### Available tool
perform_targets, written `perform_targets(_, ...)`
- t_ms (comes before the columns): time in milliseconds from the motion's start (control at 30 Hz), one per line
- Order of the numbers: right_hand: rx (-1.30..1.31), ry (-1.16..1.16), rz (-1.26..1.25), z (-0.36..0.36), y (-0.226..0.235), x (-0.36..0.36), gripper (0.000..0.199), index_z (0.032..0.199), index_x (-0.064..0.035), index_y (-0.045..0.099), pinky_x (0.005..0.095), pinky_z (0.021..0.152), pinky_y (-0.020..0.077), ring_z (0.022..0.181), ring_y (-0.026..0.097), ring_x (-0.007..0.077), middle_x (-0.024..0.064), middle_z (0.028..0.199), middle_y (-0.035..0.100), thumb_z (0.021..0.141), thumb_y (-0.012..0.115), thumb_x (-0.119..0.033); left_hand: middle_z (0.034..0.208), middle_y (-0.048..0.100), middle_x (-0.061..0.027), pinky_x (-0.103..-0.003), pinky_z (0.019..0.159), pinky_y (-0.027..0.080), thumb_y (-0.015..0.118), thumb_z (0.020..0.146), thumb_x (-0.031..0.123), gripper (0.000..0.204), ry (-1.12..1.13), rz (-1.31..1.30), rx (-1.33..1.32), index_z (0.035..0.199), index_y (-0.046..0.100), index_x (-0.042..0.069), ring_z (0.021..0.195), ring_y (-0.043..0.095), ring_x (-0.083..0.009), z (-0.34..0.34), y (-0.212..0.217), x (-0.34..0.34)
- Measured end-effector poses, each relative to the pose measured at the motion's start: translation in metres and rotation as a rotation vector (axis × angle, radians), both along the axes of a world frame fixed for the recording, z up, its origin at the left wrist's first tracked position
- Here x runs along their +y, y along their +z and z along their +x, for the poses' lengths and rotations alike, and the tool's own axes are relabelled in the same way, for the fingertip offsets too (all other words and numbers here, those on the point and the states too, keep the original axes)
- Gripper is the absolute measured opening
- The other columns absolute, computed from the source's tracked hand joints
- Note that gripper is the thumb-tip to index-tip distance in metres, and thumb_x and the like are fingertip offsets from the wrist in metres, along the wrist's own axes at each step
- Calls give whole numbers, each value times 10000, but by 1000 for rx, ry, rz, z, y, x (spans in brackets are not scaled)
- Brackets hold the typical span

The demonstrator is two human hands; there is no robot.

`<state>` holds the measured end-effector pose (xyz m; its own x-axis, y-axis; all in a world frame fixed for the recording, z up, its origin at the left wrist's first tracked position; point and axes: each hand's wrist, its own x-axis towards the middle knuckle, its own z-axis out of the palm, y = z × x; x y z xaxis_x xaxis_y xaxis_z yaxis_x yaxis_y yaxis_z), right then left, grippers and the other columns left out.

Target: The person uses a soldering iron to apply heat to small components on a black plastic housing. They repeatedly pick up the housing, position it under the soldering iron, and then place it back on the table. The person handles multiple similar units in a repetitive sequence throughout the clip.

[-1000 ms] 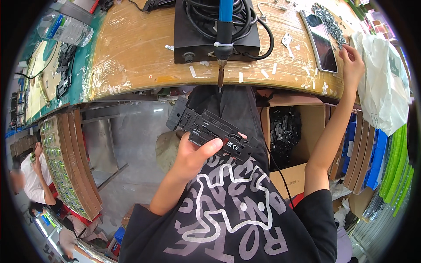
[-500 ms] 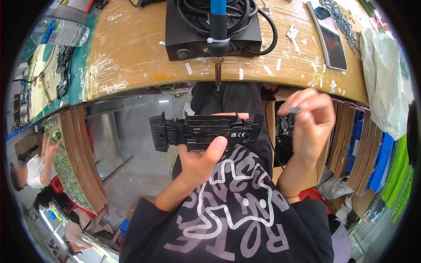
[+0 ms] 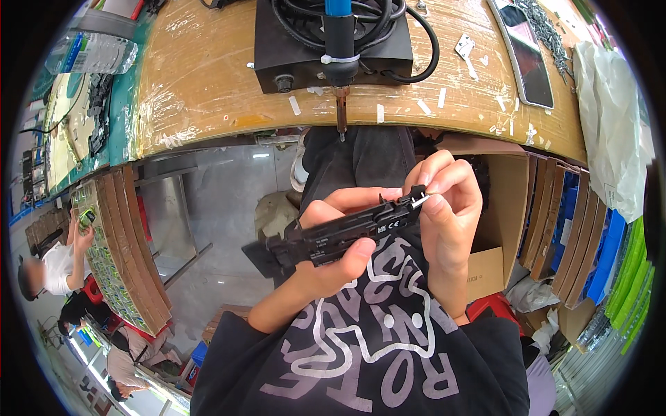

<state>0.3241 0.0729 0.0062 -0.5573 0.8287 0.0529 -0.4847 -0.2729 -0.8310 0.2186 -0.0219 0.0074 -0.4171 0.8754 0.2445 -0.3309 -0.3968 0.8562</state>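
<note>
My left hand point(image 3: 336, 276) is closed around a long black plastic housing point(image 3: 347, 234) with white printed marks, thumb on the printed face and fingers behind it. The housing tilts, its right end higher than its wide left end. At that right end, my right hand point(image 3: 447, 208) has thumb and forefinger pinched at the tip, where a small pale sliver point(image 3: 419, 202) shows. The fingertips mostly hide what they grip. Beyond my hands, a tool with a blue handle and a coppery metal tip point(image 3: 340, 114) points down past the table edge.
A black box point(image 3: 305, 52) with coiled cable stands on the wooden table point(image 3: 201, 83). A phone point(image 3: 531, 66) and small dark parts lie at the right. A cardboard box point(image 3: 503, 208) stands beside my right arm. Another person point(image 3: 59, 267) works at far left.
My right hand has moved left and down, bringing its small dark piece to the housing's right end. The housing has turned from level to tilted, with its right end raised.
</note>
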Motion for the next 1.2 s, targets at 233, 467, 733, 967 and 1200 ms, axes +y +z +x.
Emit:
perform_targets(233, 2, -11, -26, -1, -1, -5, 124, 779, -23, 485, 227, 660, 390, 733, 469, 120, 78, 818, 480, 727, 594, 5, 1085, 440, -276, -370, 831, 444, 522, 740, -32, 192, -31, 10, 142, 834, 362, 16, 1008, 501, -320, -5, 2, -2)
perform_targets(467, -144, -23, 112, -4, 3, -6, 126, 758, -29, 418, 344, 670, 483, 620, 479, 150, 72, 774, 421, 791, 524, -88, 1082, 439, -281, -375, 831, 448, 550, 734, -24, 205, -31, 42, 138, 818, 365, 7, 1018, 494, -341, -7, 0, -4)
perform_targets(733, 52, -18, -17, -8, -1, -14, 82, 800, 7, 454, 390, 755, 499, 756, 488, 130, 95, 832, 444, 779, 533, -5, 1015, 508, -276, -342, 756, 481, 597, 690, -20, 226, 24, 20, 230, 768, 390, 26, 925, 559, -325, -8, -1, -9)
perform_targets(967, -23, 63, 154, -3, 1, -5, 135, 844, 4, 527, 429, 844, 406, 751, 506, 165, 103, 824, 502, 770, 583, -95, 995, 538, -257, -369, 769, 458, 628, 643, -19, 268, -8, 119, 259, 781, 405, 37, 942, 548, -337, -10, -3, -5)
perform_targets(1200, 29, -46, 235, 2, -8, -3, 229, 745, -34, 555, 463, 861, 371, 728, 494, 172, 85, 774, 551, 739, 633, -249, 1031, 514, -167, -308, 837, 390, 602, 741, 56, 365, -247, -216, -239, 1052, 419, 0, 994, 487, -222, -12, -3, -9)
